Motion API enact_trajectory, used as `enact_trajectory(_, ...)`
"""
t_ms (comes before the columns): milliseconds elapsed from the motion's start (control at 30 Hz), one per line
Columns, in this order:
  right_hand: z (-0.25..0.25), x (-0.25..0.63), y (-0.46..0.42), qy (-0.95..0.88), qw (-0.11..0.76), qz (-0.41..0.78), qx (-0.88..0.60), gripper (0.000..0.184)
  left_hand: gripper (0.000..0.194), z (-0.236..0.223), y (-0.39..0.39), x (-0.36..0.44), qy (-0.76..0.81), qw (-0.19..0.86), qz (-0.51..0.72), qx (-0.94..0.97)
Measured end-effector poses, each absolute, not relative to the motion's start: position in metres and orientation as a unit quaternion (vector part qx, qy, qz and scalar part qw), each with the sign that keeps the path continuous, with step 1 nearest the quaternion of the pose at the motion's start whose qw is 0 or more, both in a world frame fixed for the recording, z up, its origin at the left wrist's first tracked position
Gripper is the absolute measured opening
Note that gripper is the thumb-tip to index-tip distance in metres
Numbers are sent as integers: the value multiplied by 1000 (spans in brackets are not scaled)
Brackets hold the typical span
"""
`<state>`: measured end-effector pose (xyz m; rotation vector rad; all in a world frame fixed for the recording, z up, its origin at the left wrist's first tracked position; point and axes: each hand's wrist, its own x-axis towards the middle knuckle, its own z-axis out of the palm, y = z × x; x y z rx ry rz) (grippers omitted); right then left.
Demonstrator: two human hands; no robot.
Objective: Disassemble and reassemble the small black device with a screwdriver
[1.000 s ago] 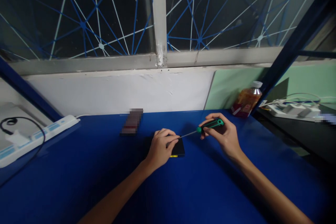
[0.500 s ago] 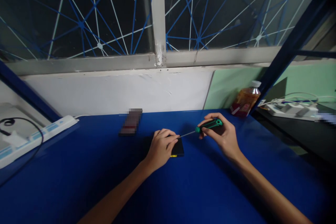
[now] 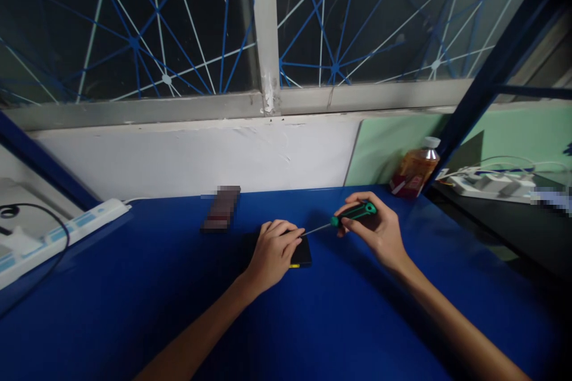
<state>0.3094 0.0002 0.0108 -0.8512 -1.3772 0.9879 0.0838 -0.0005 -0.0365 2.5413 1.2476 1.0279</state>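
Bench: a blue bench [image 3: 335,327] is carrying the work; its back edge is running along the wall, its front edge is not showing.
Black box: the flat black box [image 3: 304,254] is lying midway between the bench's left and right edges, well in from the back edge; a yellow mark [image 3: 294,266] is showing on its near side.
Left hand: the left hand [image 3: 273,253] is covering much of the box, fingers bent and together, thumb and forefinger meeting at the tip end of the shaft [image 3: 318,228]. Cannot tell whether they are pinching the shaft or only pressing the box.
Right hand: the right hand [image 3: 379,232] is gripping the green-and-black screwdriver [image 3: 358,211] by its handle, thumb against fingers, toward the right edge.
Shaft angle: slanting low, down toward the box; tip contact is hidden by the left fingertips.
Slip risk: at so low a slant the tip could be skidding off, scratching the box or jabbing the left fingertips, if the right hand were pushing hard.
Shift risk: the bench looks smooth; the box could be sliding if the left hand were easing its pressure.
Back edge: a dark oblong object [image 3: 222,209] is lying near it; a bottle [image 3: 415,168] is standing at the back right corner.
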Motion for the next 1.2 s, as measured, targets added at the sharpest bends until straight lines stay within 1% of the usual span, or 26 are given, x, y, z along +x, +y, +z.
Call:
enact_trajectory(200, 9, 310, 1, -596, 577, 421, -368, 31, 23, -38, -1, 84, 431, 58, 343, 832)
enact_trajectory(367, 10, 310, 1, -596, 572, 417, -378, 32, 12, -39, -1, 84, 433, 62, 360, 824)
enact_trajectory(600, 10, 310, 1, -589, 577, 428, -369, 31, 11, -37, -1, 85, 426, 85, 372, 821)
enact_trajectory(833, 8, 310, 0, -592, 577, 436, -356, 30, 3, -39, 0, 85, 431, 84, 387, 811)
enact_trajectory(1200, 8, 311, 1, -598, 577, 432, -351, 29, 6, -40, 2, 85, 426, 82, 394, 810)
